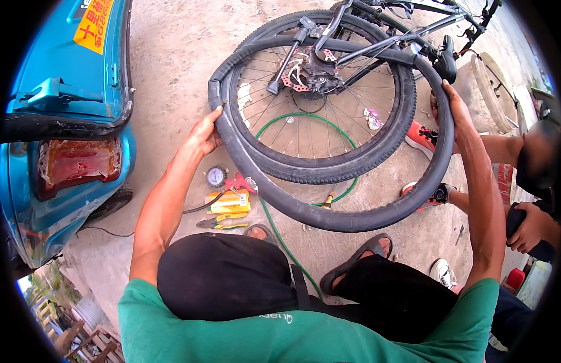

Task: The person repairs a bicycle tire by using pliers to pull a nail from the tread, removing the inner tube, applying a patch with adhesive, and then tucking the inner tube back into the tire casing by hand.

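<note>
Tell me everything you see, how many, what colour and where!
Inner tube: 1, black, middle
Bicycle: 1, dark, top
Bicycle wheel: 1, black, behind the tube
Hose: 1, green, on the ground
Box: 1, yellow, left of the hose
Gauge: 1, white-faced, above the box
Air tool: 1, red, beside the gauge
Pliers: 1, yellow-handled, below the box
Vehicle: 1, blue, left edge
Tail light: 1, red, on the vehicle
Bystanders: count unclear, dark clothes, right
Bystanders' shoes: at least 3, red or black-and-white, right
Sandals: 2, dark, below the tube
Trousers: 1 pair, black, bottom
Shirt: 1, green, bottom
Left fingers: 1 set, bare, tube's left
Right fingers: 1 set, bare, tube's right
</note>
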A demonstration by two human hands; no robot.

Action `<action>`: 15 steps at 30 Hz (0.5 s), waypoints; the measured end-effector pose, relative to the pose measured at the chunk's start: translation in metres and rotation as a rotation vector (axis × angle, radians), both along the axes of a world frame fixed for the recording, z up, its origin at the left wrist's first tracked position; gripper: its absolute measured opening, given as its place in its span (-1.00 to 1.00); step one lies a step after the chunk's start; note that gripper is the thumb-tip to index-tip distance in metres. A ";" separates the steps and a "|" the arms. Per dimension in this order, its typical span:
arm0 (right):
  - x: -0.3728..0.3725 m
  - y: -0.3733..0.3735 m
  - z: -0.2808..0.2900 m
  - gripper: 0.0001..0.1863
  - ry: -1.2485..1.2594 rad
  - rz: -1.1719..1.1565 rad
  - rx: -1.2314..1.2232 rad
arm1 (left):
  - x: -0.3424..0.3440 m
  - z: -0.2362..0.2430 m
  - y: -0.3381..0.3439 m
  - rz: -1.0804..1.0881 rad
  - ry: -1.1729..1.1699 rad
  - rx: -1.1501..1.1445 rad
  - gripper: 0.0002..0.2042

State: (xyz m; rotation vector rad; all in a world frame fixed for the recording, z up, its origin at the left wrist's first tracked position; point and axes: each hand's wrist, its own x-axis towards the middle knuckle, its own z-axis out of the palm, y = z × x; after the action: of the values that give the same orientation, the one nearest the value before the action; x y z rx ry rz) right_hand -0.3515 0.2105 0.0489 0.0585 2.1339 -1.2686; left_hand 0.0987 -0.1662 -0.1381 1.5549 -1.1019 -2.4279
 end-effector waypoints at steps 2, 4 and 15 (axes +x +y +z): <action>-0.005 -0.002 -0.014 -0.49 0.155 0.040 0.087 | -0.009 0.003 0.017 -0.095 -0.034 -0.007 -0.62; -0.005 -0.001 -0.029 -0.50 0.241 0.136 0.121 | -0.010 0.005 0.034 -0.164 -0.089 -0.047 -0.62; 0.059 -0.017 -0.008 -0.51 0.115 0.148 0.055 | -0.023 0.034 0.099 -0.048 0.199 0.226 -0.72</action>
State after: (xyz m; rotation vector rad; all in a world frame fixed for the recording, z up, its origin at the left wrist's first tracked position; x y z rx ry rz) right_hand -0.2927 0.1936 0.0411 -0.1500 2.2257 -1.1522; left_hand 0.0761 -0.0675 -0.1042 1.3130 -0.8655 -2.7494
